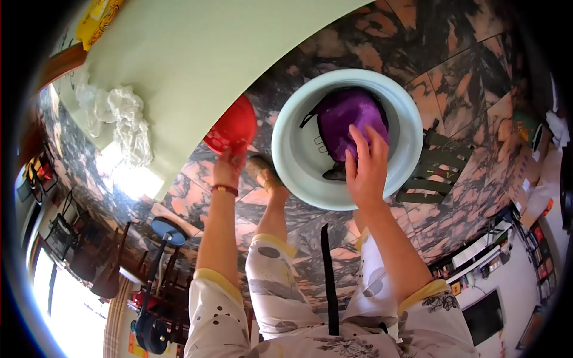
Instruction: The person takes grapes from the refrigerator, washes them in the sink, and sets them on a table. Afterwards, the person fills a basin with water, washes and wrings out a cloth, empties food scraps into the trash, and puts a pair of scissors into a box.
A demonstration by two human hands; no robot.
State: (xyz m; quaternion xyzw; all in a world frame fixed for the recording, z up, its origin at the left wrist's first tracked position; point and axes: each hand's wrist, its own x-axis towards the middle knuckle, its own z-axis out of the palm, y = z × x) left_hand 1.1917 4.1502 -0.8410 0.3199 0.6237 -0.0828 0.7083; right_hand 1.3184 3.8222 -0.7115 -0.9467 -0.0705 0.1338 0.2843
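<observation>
My left hand (228, 169) is closed on the near rim of a red plastic basin (231, 126), which is partly hidden by the pale green table edge. To the right, a light blue tub (288, 149) stands on the floor. Inside it lies a purple fabric item (346, 116) with dark edging and a black strap; its exact kind is unclear. Over its near side reaches my right hand (367, 164), fingers apart and holding nothing. Whether the fingertips touch the fabric I cannot tell.
Crumpled clear plastic (128, 122) lies on the pale green tabletop (221, 42). Dark green strappy fabric (439, 170) is on the marbled floor beside the tub. At lower left are chairs and a round blue-topped stand (169, 231). My sandaled foot (262, 172) is between the basins.
</observation>
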